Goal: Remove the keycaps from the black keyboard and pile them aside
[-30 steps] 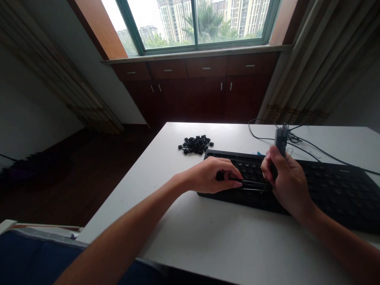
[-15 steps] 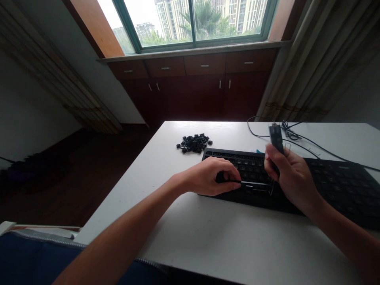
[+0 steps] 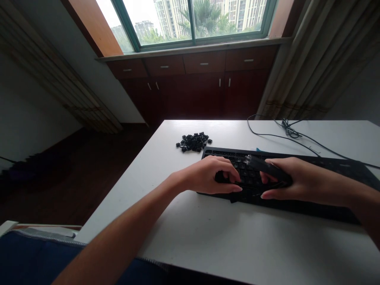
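Observation:
A black keyboard [image 3: 326, 190] lies across the white table [image 3: 225, 241]. My left hand [image 3: 208, 176] rests on the keyboard's left end, fingers curled down and pressing on the keys, thumb along the front edge. My right hand [image 3: 292, 182] lies flat over the keyboard, fingers closed round a dark keycap puller tool [image 3: 263, 165] that points left and lies nearly level. A long black keycap [image 3: 237, 196] sits at the keyboard's front edge between my two hands. A heap of loose black keycaps [image 3: 193, 142] lies on the table behind the keyboard's left corner.
A black cable [image 3: 285, 132] loops over the far right of the table. The table's left edge drops to a dark wooden floor. Dark cabinets [image 3: 202, 87] stand under a window, with curtains [image 3: 320, 63] at the right. Blue cloth [image 3: 26, 257] is at bottom left.
My right hand has turned from upright to flat, swinging the tool down from pointing up to lying level over the keys. A long keycap now lies loose at the keyboard's front edge. My left hand stayed put.

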Demonstrator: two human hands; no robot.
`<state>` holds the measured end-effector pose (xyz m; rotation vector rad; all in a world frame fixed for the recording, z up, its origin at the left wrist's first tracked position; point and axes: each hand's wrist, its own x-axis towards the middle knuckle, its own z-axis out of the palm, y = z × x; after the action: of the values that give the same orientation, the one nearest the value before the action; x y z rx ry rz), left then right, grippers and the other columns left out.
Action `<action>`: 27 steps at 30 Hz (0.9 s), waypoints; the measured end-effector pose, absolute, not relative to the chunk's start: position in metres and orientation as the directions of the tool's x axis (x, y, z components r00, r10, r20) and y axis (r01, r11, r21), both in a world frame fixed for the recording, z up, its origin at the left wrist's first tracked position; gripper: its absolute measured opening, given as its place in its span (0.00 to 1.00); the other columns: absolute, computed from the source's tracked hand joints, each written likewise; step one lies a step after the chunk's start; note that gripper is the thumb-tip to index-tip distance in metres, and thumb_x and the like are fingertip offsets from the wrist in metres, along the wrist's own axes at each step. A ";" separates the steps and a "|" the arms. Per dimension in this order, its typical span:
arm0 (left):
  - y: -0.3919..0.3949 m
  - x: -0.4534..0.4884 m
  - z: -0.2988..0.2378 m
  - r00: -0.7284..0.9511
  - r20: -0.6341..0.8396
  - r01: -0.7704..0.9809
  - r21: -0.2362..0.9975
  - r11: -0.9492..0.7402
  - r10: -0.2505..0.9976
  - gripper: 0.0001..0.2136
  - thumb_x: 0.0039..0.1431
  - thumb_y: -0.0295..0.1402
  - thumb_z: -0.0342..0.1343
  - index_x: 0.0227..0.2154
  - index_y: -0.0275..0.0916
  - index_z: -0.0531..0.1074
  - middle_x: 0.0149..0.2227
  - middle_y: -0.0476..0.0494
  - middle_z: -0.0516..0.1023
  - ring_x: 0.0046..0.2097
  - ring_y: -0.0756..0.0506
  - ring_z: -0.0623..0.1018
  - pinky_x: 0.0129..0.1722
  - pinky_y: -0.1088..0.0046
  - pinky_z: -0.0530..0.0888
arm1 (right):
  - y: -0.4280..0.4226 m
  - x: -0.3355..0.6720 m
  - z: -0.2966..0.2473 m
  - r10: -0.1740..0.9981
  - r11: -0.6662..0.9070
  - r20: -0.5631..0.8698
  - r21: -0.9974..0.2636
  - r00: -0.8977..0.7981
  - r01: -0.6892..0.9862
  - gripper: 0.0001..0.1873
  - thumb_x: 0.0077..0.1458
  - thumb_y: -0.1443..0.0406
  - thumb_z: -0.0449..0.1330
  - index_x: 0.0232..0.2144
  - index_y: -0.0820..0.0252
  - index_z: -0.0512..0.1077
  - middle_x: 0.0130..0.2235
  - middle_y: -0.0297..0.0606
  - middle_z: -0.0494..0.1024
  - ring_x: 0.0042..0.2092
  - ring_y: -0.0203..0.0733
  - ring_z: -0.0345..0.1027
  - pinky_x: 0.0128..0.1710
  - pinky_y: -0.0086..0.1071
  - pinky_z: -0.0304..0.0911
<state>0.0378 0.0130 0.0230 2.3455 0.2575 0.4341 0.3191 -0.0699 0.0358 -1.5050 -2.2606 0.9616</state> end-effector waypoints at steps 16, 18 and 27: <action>0.008 0.041 0.025 0.941 0.255 0.050 0.547 -0.836 0.223 0.17 0.54 0.46 0.69 0.38 0.40 0.77 0.41 0.44 0.78 0.41 0.45 0.76 0.47 0.67 0.69 | -0.073 0.314 0.036 0.884 0.210 -0.190 -0.655 -0.427 0.725 0.14 0.55 0.53 0.68 0.31 0.55 0.72 0.30 0.33 0.78 0.28 0.40 0.69 0.25 0.29 0.64; 0.002 0.044 0.023 0.941 0.270 0.050 0.491 -0.869 0.206 0.18 0.53 0.50 0.68 0.33 0.39 0.76 0.37 0.46 0.78 0.39 0.45 0.75 0.46 0.66 0.68 | -0.072 0.316 0.036 0.902 0.183 -0.183 -0.659 -0.392 0.729 0.14 0.57 0.53 0.66 0.32 0.56 0.73 0.29 0.33 0.77 0.28 0.39 0.67 0.25 0.29 0.63; -0.017 0.051 0.023 0.964 0.257 -0.034 0.369 -0.929 0.066 0.19 0.53 0.52 0.67 0.31 0.40 0.75 0.33 0.48 0.75 0.37 0.46 0.71 0.40 0.65 0.64 | -0.069 0.319 0.048 0.908 0.017 -0.273 -0.734 -0.318 0.679 0.15 0.57 0.54 0.65 0.30 0.58 0.70 0.27 0.33 0.74 0.27 0.39 0.66 0.25 0.28 0.61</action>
<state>0.0514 -0.0171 0.0233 2.7365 0.0230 0.3755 0.3187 -0.0692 0.0476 -1.6393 -2.0215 1.1909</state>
